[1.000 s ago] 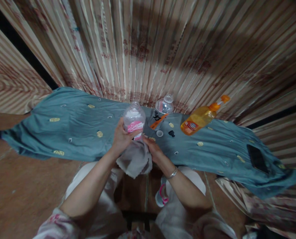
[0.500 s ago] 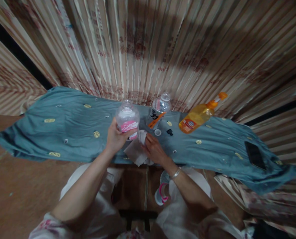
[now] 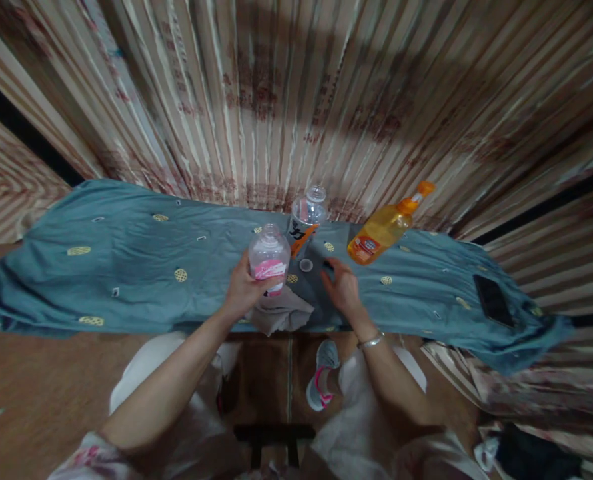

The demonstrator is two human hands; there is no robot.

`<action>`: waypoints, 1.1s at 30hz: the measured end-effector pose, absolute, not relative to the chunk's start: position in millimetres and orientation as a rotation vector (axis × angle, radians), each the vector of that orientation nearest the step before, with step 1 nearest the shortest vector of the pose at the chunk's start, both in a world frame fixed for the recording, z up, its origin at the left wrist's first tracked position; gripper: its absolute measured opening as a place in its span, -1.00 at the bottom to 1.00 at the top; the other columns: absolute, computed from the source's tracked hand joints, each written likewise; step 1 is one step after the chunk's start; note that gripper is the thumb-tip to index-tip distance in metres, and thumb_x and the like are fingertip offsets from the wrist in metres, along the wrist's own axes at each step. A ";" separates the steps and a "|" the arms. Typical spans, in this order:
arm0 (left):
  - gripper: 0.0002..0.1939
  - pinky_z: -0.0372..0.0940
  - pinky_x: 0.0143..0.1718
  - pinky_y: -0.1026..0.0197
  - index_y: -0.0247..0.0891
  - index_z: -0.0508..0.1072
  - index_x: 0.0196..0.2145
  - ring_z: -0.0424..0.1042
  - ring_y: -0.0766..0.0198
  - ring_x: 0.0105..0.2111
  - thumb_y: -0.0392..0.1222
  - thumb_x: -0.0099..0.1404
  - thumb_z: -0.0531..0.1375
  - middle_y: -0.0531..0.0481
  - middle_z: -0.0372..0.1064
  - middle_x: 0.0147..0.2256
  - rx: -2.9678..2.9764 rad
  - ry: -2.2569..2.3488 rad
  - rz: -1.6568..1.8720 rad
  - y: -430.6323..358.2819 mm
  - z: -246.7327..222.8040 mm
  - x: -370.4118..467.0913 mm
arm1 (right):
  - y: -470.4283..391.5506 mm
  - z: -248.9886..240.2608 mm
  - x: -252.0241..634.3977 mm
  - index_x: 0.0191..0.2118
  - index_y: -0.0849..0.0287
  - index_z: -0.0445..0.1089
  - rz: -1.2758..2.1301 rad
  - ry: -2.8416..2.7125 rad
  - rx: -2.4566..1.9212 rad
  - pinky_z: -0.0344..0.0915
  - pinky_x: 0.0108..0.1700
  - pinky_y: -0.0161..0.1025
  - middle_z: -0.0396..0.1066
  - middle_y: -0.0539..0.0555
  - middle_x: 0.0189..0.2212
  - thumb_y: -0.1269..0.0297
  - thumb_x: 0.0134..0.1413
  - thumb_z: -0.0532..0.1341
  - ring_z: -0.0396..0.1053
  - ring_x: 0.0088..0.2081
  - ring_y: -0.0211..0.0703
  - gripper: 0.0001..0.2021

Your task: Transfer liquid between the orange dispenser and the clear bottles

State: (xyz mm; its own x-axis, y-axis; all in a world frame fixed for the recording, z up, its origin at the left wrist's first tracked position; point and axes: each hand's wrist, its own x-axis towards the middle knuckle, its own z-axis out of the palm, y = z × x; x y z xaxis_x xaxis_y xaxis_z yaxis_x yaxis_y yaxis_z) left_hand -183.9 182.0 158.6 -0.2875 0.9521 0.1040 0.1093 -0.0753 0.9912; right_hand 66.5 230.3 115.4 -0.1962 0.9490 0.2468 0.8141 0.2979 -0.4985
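My left hand (image 3: pixel 244 287) is wrapped round a clear plastic bottle (image 3: pixel 270 257) with a pink and white label and an uncapped neck. The bottle stands nearly upright above a crumpled greyish cloth (image 3: pixel 284 312) at the table's front edge. To the right, my right hand (image 3: pixel 345 288) has its thumb and fingertips closed at a small black plastic piece (image 3: pixel 328 267), mostly hidden by the fingers. A white round cap (image 3: pixel 306 265) lies just left of these fingertips. Behind it stands a second clear bottle (image 3: pixel 304 223) with an orange and black label, also uncapped.
A yellow-orange pump bottle (image 3: pixel 380 233) stands right of my right hand. Farther right, a black phone (image 3: pixel 494 300) lies on the teal pineapple-print cloth (image 3: pixel 141 267) covering the table. A striped floral curtain (image 3: pixel 286 100) hangs behind. Below are my legs and a sandalled foot (image 3: pixel 321 387).
My right hand has let go of the crumpled cloth and moved right to the small black piece. The cloth now lies on the table. My left hand has brought the pink-labelled bottle right and nearer.
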 end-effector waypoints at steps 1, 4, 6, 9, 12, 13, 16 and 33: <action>-0.33 0.44 -0.18 0.13 -0.24 0.50 -0.13 0.55 0.13 -0.27 -0.06 -0.23 0.54 0.00 0.60 -0.25 1.181 1.441 1.440 183.0 154.7 -180.3 | 237.8 115.7 72.7 0.23 0.31 0.38 0.344 -1.976 -1.678 0.32 0.28 0.12 0.46 0.41 0.20 0.29 0.28 0.18 0.41 0.24 0.19 -0.55; -0.34 0.44 -0.16 0.14 -0.26 0.50 -0.14 0.55 0.14 -0.26 -0.09 -0.25 0.55 0.01 0.59 -0.24 1.143 1.394 1.412 185.6 144.3 -171.7 | 254.7 111.4 78.1 0.28 0.32 0.33 0.373 -1.815 -1.864 0.35 0.23 0.07 0.48 0.43 0.18 0.27 0.19 0.29 0.45 0.22 0.21 -0.44; -0.35 0.43 -0.17 0.15 -0.26 0.50 -0.15 0.54 0.16 -0.27 -0.10 -0.24 0.54 0.01 0.58 -0.26 1.121 1.365 1.397 186.1 139.2 -168.4 | 261.4 106.6 74.9 0.26 0.31 0.35 0.415 -1.780 -1.891 0.39 0.18 0.03 0.52 0.42 0.12 0.26 0.16 0.32 0.50 0.15 0.20 -0.43; -0.36 0.42 -0.16 0.15 -0.27 0.49 -0.15 0.52 0.17 -0.28 -0.11 -0.23 0.53 0.02 0.57 -0.27 1.113 1.354 1.372 184.8 134.0 -167.1 | 265.7 102.7 71.1 0.14 0.29 0.46 0.466 -1.734 -1.894 0.38 0.18 -0.01 0.56 0.39 0.07 0.31 0.13 0.31 0.52 0.14 0.17 -0.56; -0.34 0.41 -0.14 0.15 -0.27 0.50 -0.12 0.52 0.16 -0.26 -0.13 -0.22 0.53 0.00 0.57 -0.24 1.124 1.370 1.349 183.3 129.7 -169.0 | 264.1 108.7 73.5 0.04 0.30 0.51 0.524 -1.689 -1.856 0.41 0.13 0.01 0.60 0.37 -0.02 0.32 0.16 0.25 0.56 0.05 0.15 -0.66; -0.34 0.41 -0.14 0.14 -0.27 0.50 -0.10 0.52 0.15 -0.25 -0.13 -0.21 0.52 -0.01 0.58 -0.22 1.127 1.370 1.342 183.1 128.2 -169.8 | 262.1 113.4 74.7 0.04 0.30 0.52 0.549 -1.681 -1.830 0.43 0.09 0.00 0.62 0.34 -0.05 0.30 0.17 0.24 0.57 0.00 0.13 -0.66; -0.34 0.42 -0.12 0.12 -0.26 0.49 -0.07 0.54 0.12 -0.23 -0.14 -0.18 0.52 -0.02 0.58 -0.21 1.158 1.374 1.320 183.8 123.5 -171.9 | 251.7 137.2 74.2 0.05 0.24 0.52 0.634 -1.692 -1.706 0.49 -0.02 -0.09 0.64 0.19 -0.13 0.22 0.18 0.24 0.58 -0.10 0.01 -0.64; -0.41 0.43 -0.13 0.10 -0.23 0.50 -0.10 0.54 0.10 -0.22 -0.20 -0.13 0.52 0.03 0.55 -0.23 1.255 1.397 1.260 183.9 126.1 -168.8 | 242.9 322.3 -3.9 -0.01 0.19 0.50 0.337 -2.930 -0.880 0.31 -0.05 -0.22 0.60 0.13 -0.11 0.48 0.16 0.26 0.52 -0.09 -0.08 -0.72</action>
State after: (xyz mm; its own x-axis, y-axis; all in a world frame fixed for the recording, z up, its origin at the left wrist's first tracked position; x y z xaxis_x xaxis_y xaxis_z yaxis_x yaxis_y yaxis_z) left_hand -168.8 183.9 126.1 -0.1326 0.9907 0.0302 0.1316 -0.0126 0.9912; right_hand -3.9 242.9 322.3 -0.8348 0.5506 -0.0023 0.5368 0.8128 -0.2265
